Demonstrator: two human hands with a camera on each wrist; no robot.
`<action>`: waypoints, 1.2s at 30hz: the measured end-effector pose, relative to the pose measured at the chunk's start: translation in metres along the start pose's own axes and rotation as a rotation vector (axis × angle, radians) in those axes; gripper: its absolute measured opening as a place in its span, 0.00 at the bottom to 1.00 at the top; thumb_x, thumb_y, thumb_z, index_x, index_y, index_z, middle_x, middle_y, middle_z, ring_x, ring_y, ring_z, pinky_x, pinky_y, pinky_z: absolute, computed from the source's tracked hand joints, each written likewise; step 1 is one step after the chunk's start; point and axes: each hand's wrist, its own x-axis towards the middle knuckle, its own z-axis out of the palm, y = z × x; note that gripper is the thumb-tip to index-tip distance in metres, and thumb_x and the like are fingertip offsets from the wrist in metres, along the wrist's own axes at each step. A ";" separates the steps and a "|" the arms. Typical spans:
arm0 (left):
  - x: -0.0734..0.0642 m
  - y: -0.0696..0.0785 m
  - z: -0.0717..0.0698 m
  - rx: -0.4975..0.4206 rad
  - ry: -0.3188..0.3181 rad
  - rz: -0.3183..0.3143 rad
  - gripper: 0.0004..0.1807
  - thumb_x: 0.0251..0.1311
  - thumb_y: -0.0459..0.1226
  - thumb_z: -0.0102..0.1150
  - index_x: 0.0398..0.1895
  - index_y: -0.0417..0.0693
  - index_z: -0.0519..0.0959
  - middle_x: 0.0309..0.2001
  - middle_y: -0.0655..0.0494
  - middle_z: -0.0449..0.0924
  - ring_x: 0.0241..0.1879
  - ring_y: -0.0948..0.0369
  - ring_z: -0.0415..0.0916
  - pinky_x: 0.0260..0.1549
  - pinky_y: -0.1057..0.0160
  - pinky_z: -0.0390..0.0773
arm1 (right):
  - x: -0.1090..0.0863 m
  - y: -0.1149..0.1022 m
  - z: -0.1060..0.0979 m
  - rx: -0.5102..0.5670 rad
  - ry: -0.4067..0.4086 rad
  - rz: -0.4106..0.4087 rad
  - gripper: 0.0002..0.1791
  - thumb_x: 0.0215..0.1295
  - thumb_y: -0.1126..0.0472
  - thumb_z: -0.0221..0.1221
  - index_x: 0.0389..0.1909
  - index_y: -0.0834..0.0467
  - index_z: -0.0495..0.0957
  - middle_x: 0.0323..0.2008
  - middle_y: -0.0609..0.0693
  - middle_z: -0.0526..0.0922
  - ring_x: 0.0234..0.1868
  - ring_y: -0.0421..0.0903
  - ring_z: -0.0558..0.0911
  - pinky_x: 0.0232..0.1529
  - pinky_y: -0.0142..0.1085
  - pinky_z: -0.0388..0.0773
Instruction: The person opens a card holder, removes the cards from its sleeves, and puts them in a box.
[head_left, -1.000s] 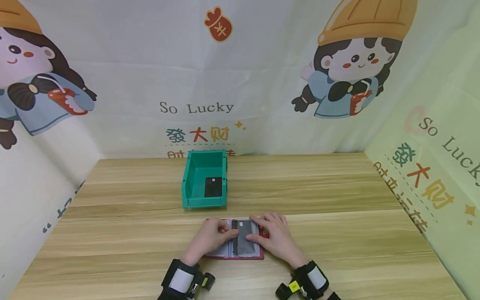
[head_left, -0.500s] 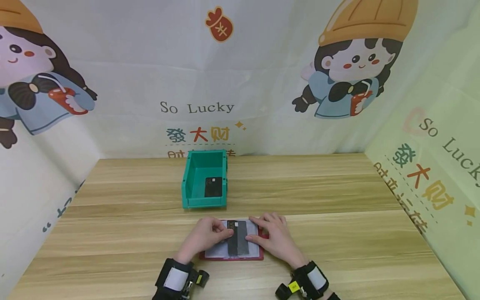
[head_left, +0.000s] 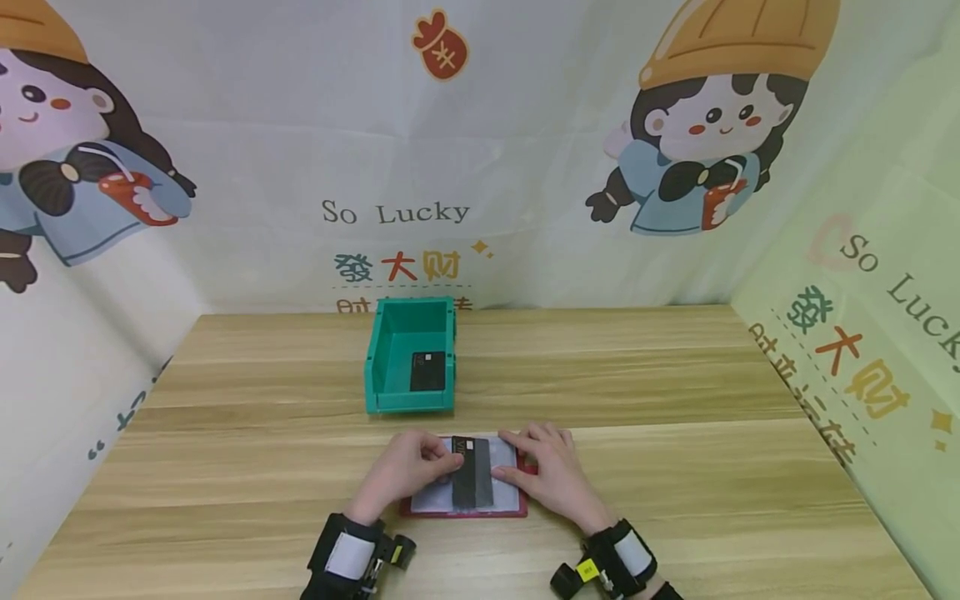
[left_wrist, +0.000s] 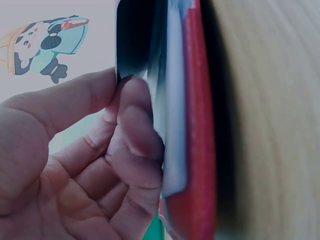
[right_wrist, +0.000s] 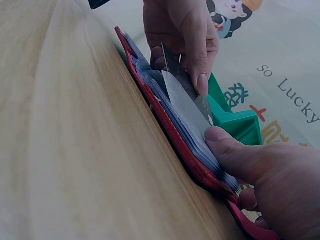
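Note:
A red card holder (head_left: 491, 514) lies spread on the table with its clear plastic sleeves (head_left: 507, 492) facing up. My left hand (head_left: 407, 469) pinches a black card (head_left: 462, 485) by its left side, between thumb and fingers. Part of that card sticks out of a sleeve; the rest shows grey through the plastic. In the right wrist view the card (right_wrist: 185, 82) tilts up from the stack of sleeves. My right hand (head_left: 551, 471) grips the holder's right side, thumb on the sleeves and other fingers at the red cover's edge.
Beyond the holder stands a green bin (head_left: 405, 325) with another black card (head_left: 428, 372) lying in it. A printed cloth (head_left: 525, 275) hangs along the table's back edge. Both wrists wear black straps with cameras.
My left hand has moved a little to the left with the black card, which has slid further out of the sleeve. My right hand stays on the card holder.

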 end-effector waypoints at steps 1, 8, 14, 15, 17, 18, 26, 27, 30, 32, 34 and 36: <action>0.000 0.000 -0.001 -0.001 0.001 0.002 0.13 0.62 0.41 0.67 0.21 0.44 0.83 0.20 0.61 0.76 0.23 0.64 0.68 0.22 0.69 0.63 | 0.000 0.000 0.000 0.002 0.000 0.000 0.29 0.59 0.47 0.70 0.60 0.53 0.81 0.34 0.41 0.75 0.43 0.42 0.69 0.49 0.42 0.55; -0.003 0.000 -0.005 -0.113 -0.060 0.006 0.13 0.64 0.38 0.65 0.25 0.38 0.83 0.20 0.52 0.83 0.19 0.66 0.75 0.21 0.66 0.76 | 0.001 -0.001 0.000 0.007 -0.005 0.007 0.29 0.59 0.46 0.70 0.60 0.53 0.81 0.35 0.41 0.75 0.42 0.41 0.68 0.49 0.41 0.55; -0.005 0.002 -0.012 -0.203 -0.082 -0.004 0.12 0.65 0.35 0.64 0.29 0.32 0.83 0.21 0.49 0.84 0.19 0.67 0.78 0.23 0.65 0.82 | 0.000 0.001 0.000 0.017 -0.005 0.012 0.29 0.59 0.47 0.70 0.60 0.53 0.81 0.35 0.41 0.75 0.43 0.42 0.68 0.49 0.43 0.55; -0.005 0.002 -0.013 -0.211 -0.076 -0.006 0.12 0.64 0.35 0.64 0.30 0.31 0.83 0.21 0.49 0.84 0.19 0.66 0.78 0.23 0.64 0.82 | 0.000 0.001 0.000 0.017 -0.004 0.012 0.29 0.59 0.46 0.70 0.60 0.53 0.81 0.35 0.41 0.75 0.43 0.42 0.68 0.49 0.43 0.55; -0.005 0.002 -0.015 -0.228 -0.061 -0.012 0.11 0.63 0.34 0.65 0.31 0.30 0.83 0.21 0.48 0.84 0.19 0.66 0.79 0.24 0.64 0.83 | 0.000 0.001 0.000 0.014 0.000 0.011 0.29 0.59 0.46 0.70 0.60 0.53 0.81 0.35 0.41 0.75 0.43 0.42 0.68 0.49 0.43 0.55; -0.005 0.002 -0.017 -0.238 -0.053 -0.015 0.11 0.63 0.34 0.65 0.32 0.30 0.83 0.21 0.48 0.84 0.19 0.67 0.79 0.24 0.64 0.83 | 0.000 0.001 0.000 0.014 0.001 0.011 0.29 0.58 0.46 0.70 0.60 0.53 0.81 0.35 0.41 0.75 0.43 0.42 0.68 0.49 0.43 0.55; -0.004 -0.002 -0.032 -0.295 0.005 -0.040 0.11 0.63 0.34 0.65 0.36 0.29 0.85 0.24 0.47 0.86 0.22 0.65 0.81 0.28 0.64 0.84 | -0.001 0.000 0.001 0.007 0.014 -0.007 0.29 0.58 0.46 0.71 0.59 0.53 0.82 0.33 0.40 0.74 0.42 0.41 0.68 0.48 0.41 0.55; -0.004 -0.003 -0.035 -0.298 0.019 -0.042 0.11 0.63 0.34 0.65 0.37 0.30 0.85 0.24 0.47 0.86 0.22 0.64 0.82 0.29 0.64 0.84 | -0.001 0.000 0.001 0.007 0.015 -0.008 0.29 0.58 0.46 0.71 0.59 0.53 0.82 0.33 0.40 0.74 0.42 0.41 0.68 0.48 0.41 0.55; -0.005 -0.002 -0.040 -0.307 0.065 -0.045 0.11 0.64 0.35 0.65 0.40 0.31 0.85 0.28 0.47 0.87 0.25 0.61 0.83 0.32 0.64 0.85 | -0.001 0.000 0.001 0.003 0.016 -0.010 0.29 0.58 0.46 0.71 0.59 0.53 0.82 0.33 0.40 0.74 0.42 0.41 0.68 0.49 0.42 0.55; -0.005 -0.001 -0.043 -0.325 0.086 -0.057 0.12 0.65 0.35 0.64 0.43 0.32 0.84 0.30 0.47 0.88 0.27 0.60 0.84 0.34 0.64 0.85 | -0.001 0.000 0.001 0.007 0.015 -0.009 0.29 0.58 0.46 0.70 0.59 0.53 0.82 0.33 0.41 0.74 0.42 0.41 0.68 0.49 0.42 0.55; -0.006 0.002 -0.044 -0.355 0.101 -0.065 0.14 0.66 0.36 0.63 0.47 0.32 0.83 0.34 0.46 0.89 0.29 0.61 0.84 0.36 0.64 0.85 | -0.001 0.000 0.001 0.010 0.013 -0.008 0.29 0.58 0.46 0.70 0.59 0.53 0.82 0.33 0.41 0.74 0.43 0.42 0.68 0.49 0.43 0.55; -0.006 0.004 -0.046 -0.393 0.115 -0.077 0.15 0.67 0.36 0.62 0.50 0.32 0.82 0.37 0.45 0.89 0.30 0.62 0.84 0.37 0.65 0.85 | 0.000 0.001 0.000 0.013 0.012 -0.007 0.28 0.58 0.46 0.70 0.59 0.53 0.82 0.33 0.41 0.75 0.43 0.42 0.68 0.50 0.43 0.55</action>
